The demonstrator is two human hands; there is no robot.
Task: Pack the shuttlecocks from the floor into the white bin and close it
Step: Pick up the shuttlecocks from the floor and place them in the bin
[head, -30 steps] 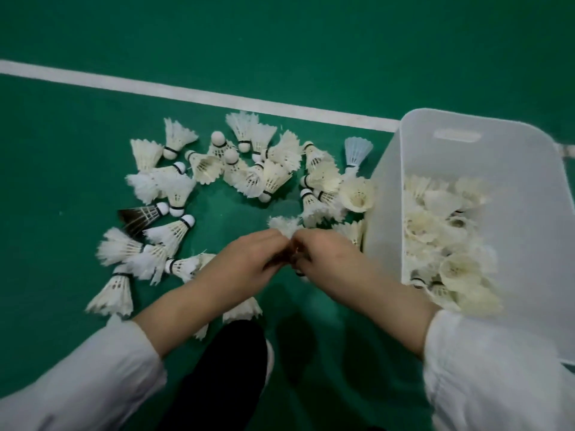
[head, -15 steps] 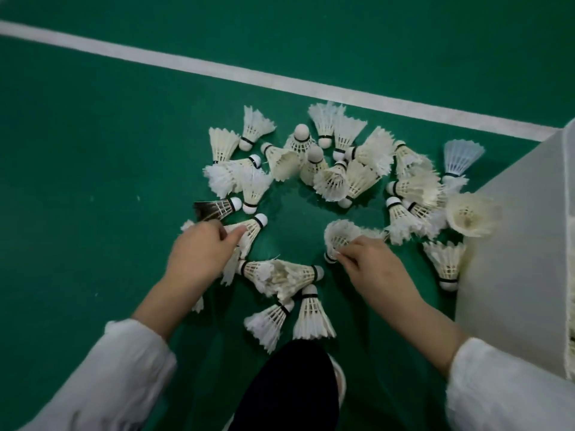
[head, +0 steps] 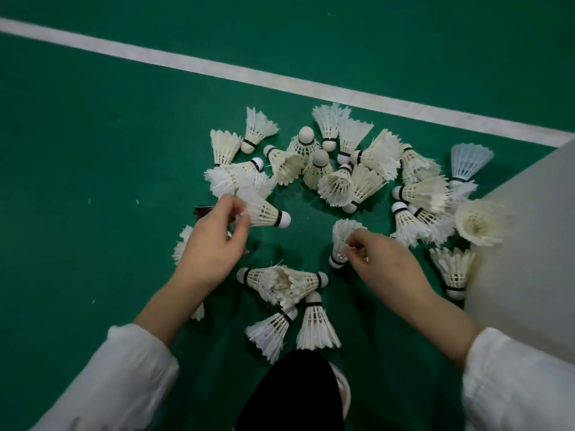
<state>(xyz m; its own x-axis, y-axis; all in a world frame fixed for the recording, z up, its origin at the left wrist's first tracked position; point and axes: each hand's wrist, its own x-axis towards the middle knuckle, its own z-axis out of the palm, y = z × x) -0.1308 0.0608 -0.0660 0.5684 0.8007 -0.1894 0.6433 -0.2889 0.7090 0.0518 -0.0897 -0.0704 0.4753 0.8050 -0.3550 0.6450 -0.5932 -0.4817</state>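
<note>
The head camera looks down at lots of white shuttlecocks [head: 351, 169] lying in a heap on the green floor [head: 93, 181], just below a white line [head: 280, 79]. The left hand [head: 214, 241] pinches a sideways shuttlecock [head: 264, 213] by its feathers, and its round tip points right. The right hand [head: 382, 259] pinches a second shuttlecock [head: 340, 241] by its feathers too. The white bin [head: 529, 259] stands at the right edge (only its outside wall shows). A few shuttlecocks touch that wall. A pale blue shuttlecock [head: 469, 160] sits near the bin.
</note>
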